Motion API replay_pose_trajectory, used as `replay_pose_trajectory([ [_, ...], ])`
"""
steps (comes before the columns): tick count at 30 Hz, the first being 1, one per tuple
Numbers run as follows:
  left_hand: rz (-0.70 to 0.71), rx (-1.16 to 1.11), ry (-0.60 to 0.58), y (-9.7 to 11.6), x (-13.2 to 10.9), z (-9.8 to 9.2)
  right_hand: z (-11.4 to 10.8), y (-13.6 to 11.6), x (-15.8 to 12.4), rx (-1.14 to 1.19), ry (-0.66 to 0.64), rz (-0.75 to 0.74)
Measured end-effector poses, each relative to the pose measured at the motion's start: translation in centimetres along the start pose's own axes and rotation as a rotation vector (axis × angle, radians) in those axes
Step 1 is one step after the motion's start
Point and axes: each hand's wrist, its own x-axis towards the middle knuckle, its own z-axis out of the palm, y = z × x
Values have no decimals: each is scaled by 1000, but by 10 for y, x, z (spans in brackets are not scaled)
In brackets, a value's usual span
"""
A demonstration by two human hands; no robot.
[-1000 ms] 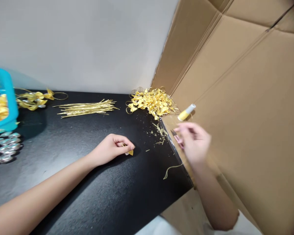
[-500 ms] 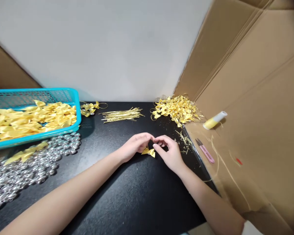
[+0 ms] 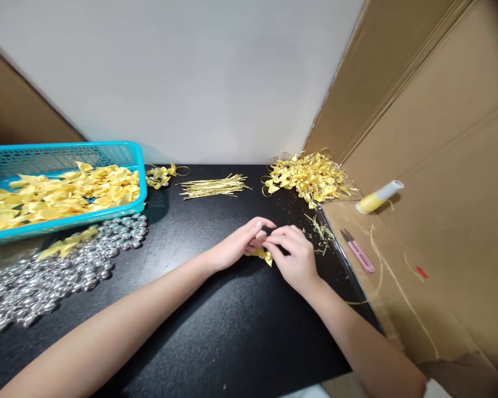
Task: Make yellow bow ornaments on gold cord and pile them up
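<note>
Over the middle of the black table [image 3: 216,331], my two hands meet at a small yellow ribbon bow [image 3: 268,257]. My left hand [image 3: 243,243] has its lower fingers curled at the bow, while its index finger stretches toward the right. Opposite it, my right hand [image 3: 294,257] pinches with thumb and fingertips just above the bow. What lies in that pinch is too small to make out. My left fingers cover part of the bow.
A turquoise basket [image 3: 142,177] holds yellow bows; silver beads [image 3: 78,265] lie before it. Behind my hands are gold ties [image 3: 216,187] and a pile of finished bows [image 3: 311,176]. Cord scraps [image 3: 321,232], pink thread snips [image 3: 359,251] and a yellow-white tube [image 3: 379,197] are at right.
The view has shifted slightly, so everything sits further right. My left index finger has lifted and straightened, and my right fingers have closed in. More of the bow is covered.
</note>
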Motion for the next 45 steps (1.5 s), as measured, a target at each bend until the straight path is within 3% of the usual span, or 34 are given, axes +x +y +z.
replay_pose_trajectory([
  [11, -7, 254, 7, 0, 2, -9, -6, 9, -1, -51, 30, 100],
  [20, -92, -177, 209, 0, 4, -5, -3, 10, -3, -265, 5, -74],
  [26, -69, -163, 253, -4, 2, -2, -4, 13, -2, -291, -26, -85],
  [30, 35, 21, 252, -7, -2, 2, -3, 14, -4, -255, -13, 8],
  [37, 270, 737, 399, -11, -8, 14, 3, 13, -7, -189, -52, 177],
  [45, 282, 829, 508, -9, -7, 8, -1, 12, -5, -148, -18, 220],
])
